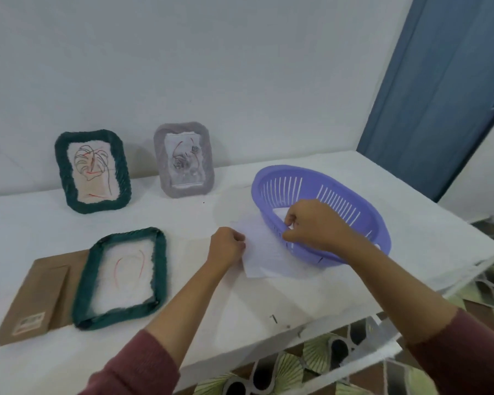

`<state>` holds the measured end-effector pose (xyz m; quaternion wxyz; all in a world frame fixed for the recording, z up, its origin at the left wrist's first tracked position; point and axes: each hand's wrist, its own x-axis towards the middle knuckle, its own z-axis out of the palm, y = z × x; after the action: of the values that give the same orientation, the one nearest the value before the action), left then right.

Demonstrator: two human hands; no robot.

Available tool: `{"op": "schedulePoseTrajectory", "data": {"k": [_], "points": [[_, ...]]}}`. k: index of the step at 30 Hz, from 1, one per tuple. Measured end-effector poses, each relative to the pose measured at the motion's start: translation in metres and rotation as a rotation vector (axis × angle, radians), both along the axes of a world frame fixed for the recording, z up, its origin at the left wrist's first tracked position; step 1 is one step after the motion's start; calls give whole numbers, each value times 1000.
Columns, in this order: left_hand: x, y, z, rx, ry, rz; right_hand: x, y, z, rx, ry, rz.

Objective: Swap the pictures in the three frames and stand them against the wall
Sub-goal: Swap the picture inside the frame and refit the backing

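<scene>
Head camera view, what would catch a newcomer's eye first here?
Probably the purple slotted basket at the right of the white table, where both hands, left hand and right hand, hold a white sheet of paper at its rim. Next, two woven frames stand against the wall, and a green frame lies flat.

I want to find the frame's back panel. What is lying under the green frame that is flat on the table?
A brown cardboard panel lies under the left edge of the flat green frame, sticking out to the left. How far it reaches beneath the frame is hidden.
</scene>
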<state>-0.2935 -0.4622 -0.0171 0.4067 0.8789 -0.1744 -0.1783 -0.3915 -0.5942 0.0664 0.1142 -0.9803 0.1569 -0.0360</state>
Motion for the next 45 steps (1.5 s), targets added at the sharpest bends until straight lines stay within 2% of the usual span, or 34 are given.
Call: {"op": "schedulePoseTrajectory", "data": {"k": [8,11,13,15,18,21,23,38,42,45], "points": [[0,-25,-21,11,-5,45,-5,1,-9,66,-27,60],[-1,-28,-17,8,-95,100,-7,-5,-6,160,-11,45],[-1,-30,-6,-103,-164,168,-4,-21,1,255,-1,-39],[0,-35,13,-261,-124,189,5,-44,2,235,18,-155],[4,-42,37,-363,-7,150,17,-69,-10,102,240,-259],[9,-44,46,-285,-30,110,23,-77,-28,97,435,-276],[10,-45,47,-255,-32,93,25,-80,-37,85,453,-299],[5,-47,49,-252,-107,67,21,-88,-36,-30,272,-414],[3,-47,49,-217,-107,130,20,-86,-12,67,219,-372],[-8,-41,65,-406,-254,287,17,-73,24,170,29,-289]]}}
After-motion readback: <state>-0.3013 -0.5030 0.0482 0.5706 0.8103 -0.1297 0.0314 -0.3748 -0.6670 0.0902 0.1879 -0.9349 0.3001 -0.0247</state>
